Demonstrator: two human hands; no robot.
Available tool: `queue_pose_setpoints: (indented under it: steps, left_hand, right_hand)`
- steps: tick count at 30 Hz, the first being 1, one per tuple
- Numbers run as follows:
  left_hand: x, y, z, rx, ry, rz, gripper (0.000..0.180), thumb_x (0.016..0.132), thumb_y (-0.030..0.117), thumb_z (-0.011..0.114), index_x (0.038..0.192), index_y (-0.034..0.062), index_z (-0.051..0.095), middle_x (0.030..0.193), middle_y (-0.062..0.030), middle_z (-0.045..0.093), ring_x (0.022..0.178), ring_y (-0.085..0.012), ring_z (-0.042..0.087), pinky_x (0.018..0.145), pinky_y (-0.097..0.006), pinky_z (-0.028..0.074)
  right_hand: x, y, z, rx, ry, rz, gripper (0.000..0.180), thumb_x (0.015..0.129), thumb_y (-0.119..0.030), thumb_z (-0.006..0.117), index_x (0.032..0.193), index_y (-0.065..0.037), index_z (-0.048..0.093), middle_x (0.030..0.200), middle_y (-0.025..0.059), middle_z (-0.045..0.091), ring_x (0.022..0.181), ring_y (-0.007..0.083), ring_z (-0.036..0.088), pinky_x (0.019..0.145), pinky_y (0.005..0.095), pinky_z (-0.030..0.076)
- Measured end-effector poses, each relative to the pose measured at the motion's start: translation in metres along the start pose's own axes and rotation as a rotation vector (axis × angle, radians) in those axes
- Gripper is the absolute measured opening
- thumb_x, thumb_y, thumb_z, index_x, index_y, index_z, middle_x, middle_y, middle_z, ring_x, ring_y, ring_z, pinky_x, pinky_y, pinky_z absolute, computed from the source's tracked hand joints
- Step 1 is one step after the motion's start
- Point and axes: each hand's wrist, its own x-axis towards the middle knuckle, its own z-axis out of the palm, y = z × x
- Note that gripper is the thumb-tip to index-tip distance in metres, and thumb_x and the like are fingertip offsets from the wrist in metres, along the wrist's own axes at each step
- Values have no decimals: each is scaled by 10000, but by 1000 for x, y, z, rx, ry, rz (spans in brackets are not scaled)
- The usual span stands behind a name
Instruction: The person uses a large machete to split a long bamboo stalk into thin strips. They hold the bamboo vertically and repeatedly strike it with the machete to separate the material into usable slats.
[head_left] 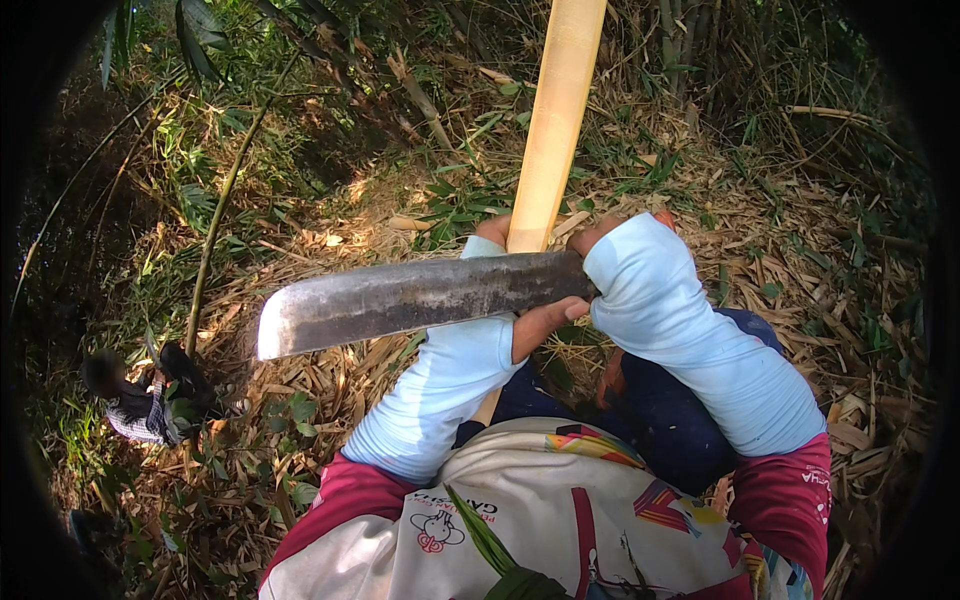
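A long, pale yellow split bamboo piece (555, 120) rises from my lap to the top of the view. My left hand (541, 322), in a light blue sleeve, grips it low down, thumb showing under the blade. A broad, dark steel chopping knife (400, 300) lies across the bamboo with its blade pointing left. My right hand (597, 236), mostly hidden by its light blue sleeve, is closed on the knife's handle end just right of the bamboo. The handle itself is hidden.
Dry bamboo leaves and husks (800, 270) cover the sloping ground. Thin green stems (215, 230) and shrubs stand at left. Another person (135, 405) crouches lower on the slope at left. My dark blue trousers (670, 420) and patterned shirt fill the bottom.
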Motion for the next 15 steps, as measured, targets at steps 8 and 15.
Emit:
queue_pose_setpoints:
  steps: [8, 15]
  left_hand:
    - [0, 2, -2, 35, -40, -15, 922, 696, 205, 893, 1358, -42, 300, 1151, -133, 591, 1055, -191, 609, 927, -331, 501]
    - [-3, -2, -4, 141, -44, 39, 873, 729, 225, 879, 1334, -45, 310, 1124, -147, 623, 1053, -195, 626, 910, -326, 511]
  right_hand:
    - [2, -2, -2, -13, -33, -24, 176, 687, -128, 670, 841, -68, 609, 738, 142, 613, 713, 347, 652, 629, 439, 509]
    - [3, -3, -1, -102, -166, 94, 223, 705, -175, 682, 914, -109, 643, 832, 106, 654, 794, 308, 676, 696, 512, 467]
